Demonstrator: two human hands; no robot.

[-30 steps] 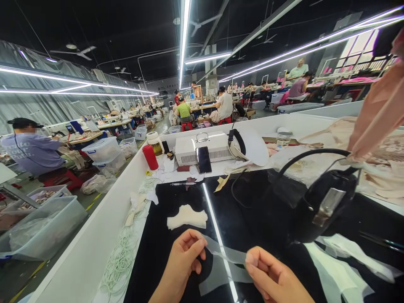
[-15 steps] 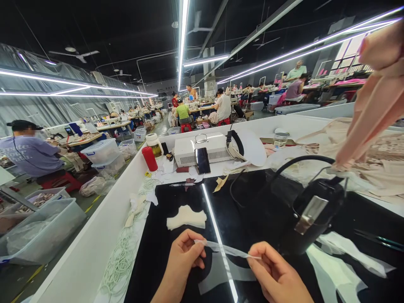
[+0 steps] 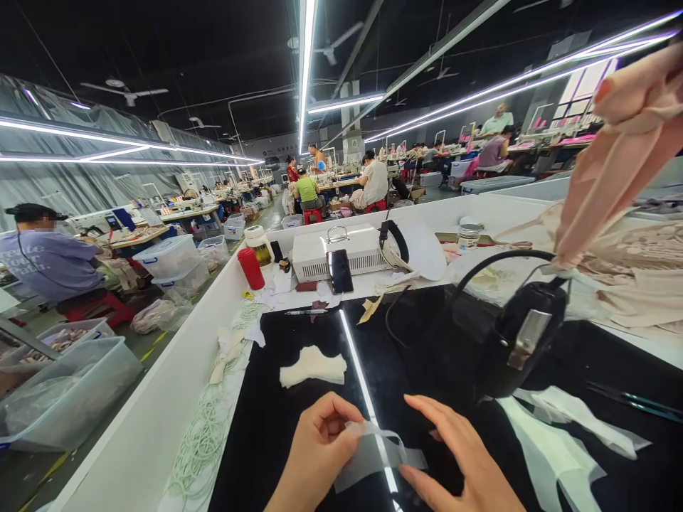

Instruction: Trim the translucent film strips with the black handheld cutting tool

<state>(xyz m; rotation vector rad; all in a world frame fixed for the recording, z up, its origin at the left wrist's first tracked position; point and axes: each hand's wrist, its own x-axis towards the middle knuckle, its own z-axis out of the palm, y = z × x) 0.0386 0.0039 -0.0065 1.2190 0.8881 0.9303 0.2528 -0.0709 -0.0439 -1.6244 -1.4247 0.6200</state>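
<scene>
My left hand (image 3: 320,444) is closed, thumb and forefinger pinching one end of a thin translucent strip (image 3: 393,435). The strip curls to the right above a translucent sheet piece (image 3: 358,469) lying on the black work surface (image 3: 277,441). My right hand (image 3: 453,455) has its thumb and fingers spread apart. Its thumb is close to the strip's loose end and the sheet's right part; whether it touches them I cannot tell. Beyond my left hand lies a small stack of cream cut fabric pieces (image 3: 314,368).
A black device with a metal plate (image 3: 528,338) hangs at right, pale fabric tied above it. White cut pieces (image 3: 555,441) and a slim dark tool (image 3: 634,400) lie at right. Behind are a phone (image 3: 340,272) and white metal box (image 3: 314,257); green cord (image 3: 200,441) lies left.
My right hand has let go of the strip's right end and spread its fingers. My left hand has moved slightly right, still pinching the strip, which now curls down instead of being stretched.
</scene>
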